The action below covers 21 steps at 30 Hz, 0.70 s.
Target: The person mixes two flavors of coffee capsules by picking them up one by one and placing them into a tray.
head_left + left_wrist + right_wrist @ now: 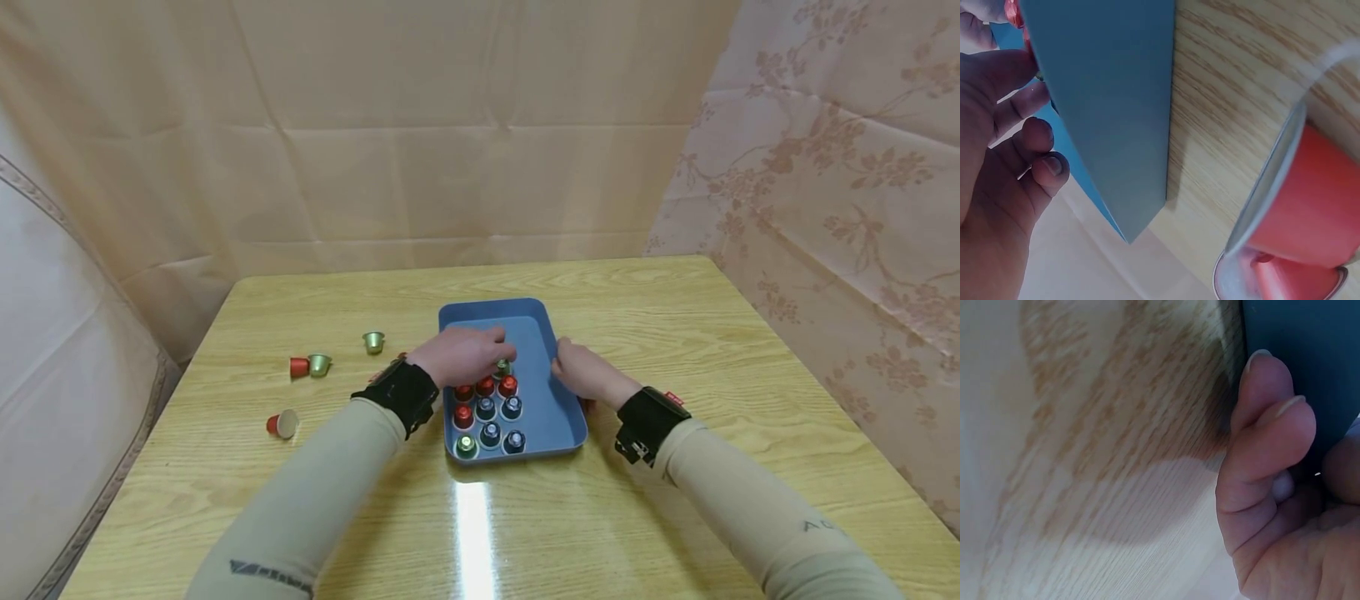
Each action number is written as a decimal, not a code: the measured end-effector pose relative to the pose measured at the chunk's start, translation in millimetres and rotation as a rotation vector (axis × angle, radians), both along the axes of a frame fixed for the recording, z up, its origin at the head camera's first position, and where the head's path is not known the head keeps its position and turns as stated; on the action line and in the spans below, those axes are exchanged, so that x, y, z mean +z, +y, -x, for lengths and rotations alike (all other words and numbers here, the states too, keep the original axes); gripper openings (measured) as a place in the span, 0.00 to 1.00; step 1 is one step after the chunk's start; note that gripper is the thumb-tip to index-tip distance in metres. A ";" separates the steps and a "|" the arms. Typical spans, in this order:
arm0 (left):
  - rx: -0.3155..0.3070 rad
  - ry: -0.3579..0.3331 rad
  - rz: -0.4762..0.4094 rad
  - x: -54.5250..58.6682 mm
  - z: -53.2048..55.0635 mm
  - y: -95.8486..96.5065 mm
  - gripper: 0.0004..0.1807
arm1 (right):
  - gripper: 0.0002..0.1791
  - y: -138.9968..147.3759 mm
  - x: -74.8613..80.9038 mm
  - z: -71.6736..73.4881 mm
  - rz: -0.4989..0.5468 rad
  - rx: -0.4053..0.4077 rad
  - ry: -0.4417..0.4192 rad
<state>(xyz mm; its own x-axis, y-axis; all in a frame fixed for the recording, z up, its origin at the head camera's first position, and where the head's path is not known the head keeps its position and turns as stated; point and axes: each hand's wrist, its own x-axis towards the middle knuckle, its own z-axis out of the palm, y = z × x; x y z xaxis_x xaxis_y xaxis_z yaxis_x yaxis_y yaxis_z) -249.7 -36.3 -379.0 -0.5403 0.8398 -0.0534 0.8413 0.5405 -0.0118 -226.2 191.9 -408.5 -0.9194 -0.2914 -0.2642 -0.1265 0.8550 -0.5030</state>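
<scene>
A blue tray (538, 417) holds several coffee capsules standing base-up in rows at its near left: red, dark blue and green. Over it reaches my left hand (467, 354), fingertips pinching a green coffee capsule (502, 367) just beyond the red row. In the left wrist view, the left hand (997, 144) shows bent fingers behind the tray's outer wall (1104, 94). My right hand (588, 371) grips the tray's right side, thumb by the rim. Curled fingers of the right hand (1272, 437) lie against the outer wall in the right wrist view.
Left of the tray lie loose capsules on the wooden table (652, 317): a green one (373, 342), a red one (299, 367) touching another green one (319, 365), and a tipped red one (277, 424). Close to the left wrist camera is a red capsule (1316, 200). Curtains hang behind.
</scene>
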 end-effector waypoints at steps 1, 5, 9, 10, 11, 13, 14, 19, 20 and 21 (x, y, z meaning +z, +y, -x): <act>0.001 0.007 0.007 -0.6 0.1 0.0 0.13 | 0.17 -0.1 -0.2 0.0 0.000 0.001 0.002; -0.003 0.023 0.010 -1.5 0.3 -0.3 0.13 | 0.16 0.0 -0.9 0.4 0.002 0.006 0.011; 0.008 0.012 -0.004 1.4 -0.8 -3.7 0.13 | 0.17 0.2 -0.8 0.4 0.002 0.011 0.017; 0.018 0.013 -0.005 2.8 -1.3 -5.3 0.13 | 0.18 0.2 -0.7 0.3 0.000 0.009 0.018; 0.031 0.018 -0.003 4.8 -1.9 -7.1 0.13 | 0.18 0.2 -0.6 0.1 -0.001 0.008 0.016; 0.059 0.025 0.001 8.5 -2.9 -11.8 0.14 | 0.18 0.4 -0.7 -0.2 -0.006 0.009 0.015; 0.071 0.035 0.006 10.5 -3.4 -14.6 0.14 | 0.18 0.4 -0.8 -0.3 -0.008 0.011 0.016; 0.131 0.035 -0.003 20.4 -5.7 -32.6 0.16 | 0.19 0.1 -1.3 -0.1 -0.017 0.011 0.024; 0.143 0.044 -0.002 21.6 -5.9 -37.1 0.17 | 0.19 -0.1 -1.4 0.0 -0.016 0.010 0.024; 0.155 0.047 -0.004 22.4 -5.9 -41.8 0.17 | 0.19 -0.1 -1.5 0.1 -0.014 0.009 0.024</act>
